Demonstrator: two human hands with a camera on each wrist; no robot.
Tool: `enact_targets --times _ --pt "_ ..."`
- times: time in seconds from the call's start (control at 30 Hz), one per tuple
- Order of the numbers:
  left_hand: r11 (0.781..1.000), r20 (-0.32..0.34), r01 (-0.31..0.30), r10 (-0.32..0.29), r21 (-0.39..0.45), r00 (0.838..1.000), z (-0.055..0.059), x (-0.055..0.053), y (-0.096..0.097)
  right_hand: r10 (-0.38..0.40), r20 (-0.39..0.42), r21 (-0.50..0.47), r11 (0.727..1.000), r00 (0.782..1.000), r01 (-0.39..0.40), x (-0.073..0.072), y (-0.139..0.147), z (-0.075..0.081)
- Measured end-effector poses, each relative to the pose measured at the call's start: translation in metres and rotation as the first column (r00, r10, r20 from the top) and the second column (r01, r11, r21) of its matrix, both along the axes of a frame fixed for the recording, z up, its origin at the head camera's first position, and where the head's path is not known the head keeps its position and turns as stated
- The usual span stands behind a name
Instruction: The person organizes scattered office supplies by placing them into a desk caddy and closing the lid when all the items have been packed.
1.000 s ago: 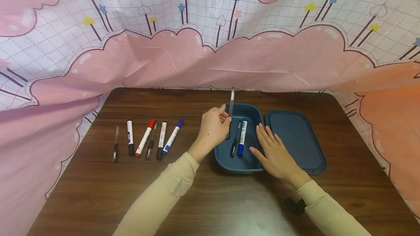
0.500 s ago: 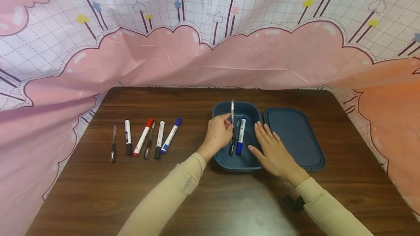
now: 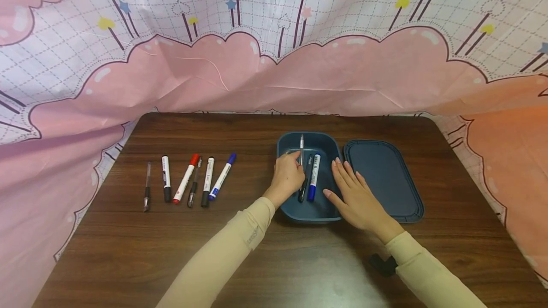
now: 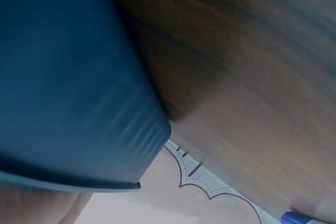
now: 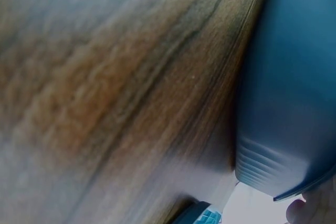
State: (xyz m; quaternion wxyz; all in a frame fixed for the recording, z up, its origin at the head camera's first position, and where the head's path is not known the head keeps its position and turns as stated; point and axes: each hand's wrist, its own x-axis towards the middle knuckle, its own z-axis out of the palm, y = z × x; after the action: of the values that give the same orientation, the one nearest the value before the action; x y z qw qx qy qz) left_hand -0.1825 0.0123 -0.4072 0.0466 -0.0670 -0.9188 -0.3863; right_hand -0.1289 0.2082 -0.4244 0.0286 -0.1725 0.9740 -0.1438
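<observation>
- The near tabletop [image 3: 318,267] has a pale shine.
- It looks blurry in both wrist views.
- A dark shadow sits beside the blue box [image 4: 68,87].

Box [image 3: 323,141] smooth, matt plastic — table [image 3: 317,270] wood-grained, faintly glossy — curtain [image 3: 274,84] creased.

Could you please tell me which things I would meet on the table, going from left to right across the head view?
Clear pen, white-and-black marker, white-and-red marker, second clear pen, second white-and-black marker, white-and-blue marker, blue box, flat blue lid.
</observation>
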Motion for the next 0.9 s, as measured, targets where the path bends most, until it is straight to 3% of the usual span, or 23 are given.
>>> enact_targets --times 0.33,0.57,0.9 --pt "0.997 0.034 -0.013 0.015 -0.08 0.999 -0.004 -0.006 0.008 -0.001 -0.001 -0.002 1.0 1.0 0.001 0.0 -0.001 0.002" --pt "0.989 0.126 -0.013 0.032 -0.145 0.992 -0.004 -0.007 0.013 -0.003 -0.001 -0.004 1.0 1.0 0.003 0.0 0.0 0.0" --pt "0.987 0.174 0.002 0.025 -0.159 0.984 -0.016 -0.009 0.019 -0.002 0.007 -0.017 1.0 1.0 0.002 0.001 0.001 0.0"
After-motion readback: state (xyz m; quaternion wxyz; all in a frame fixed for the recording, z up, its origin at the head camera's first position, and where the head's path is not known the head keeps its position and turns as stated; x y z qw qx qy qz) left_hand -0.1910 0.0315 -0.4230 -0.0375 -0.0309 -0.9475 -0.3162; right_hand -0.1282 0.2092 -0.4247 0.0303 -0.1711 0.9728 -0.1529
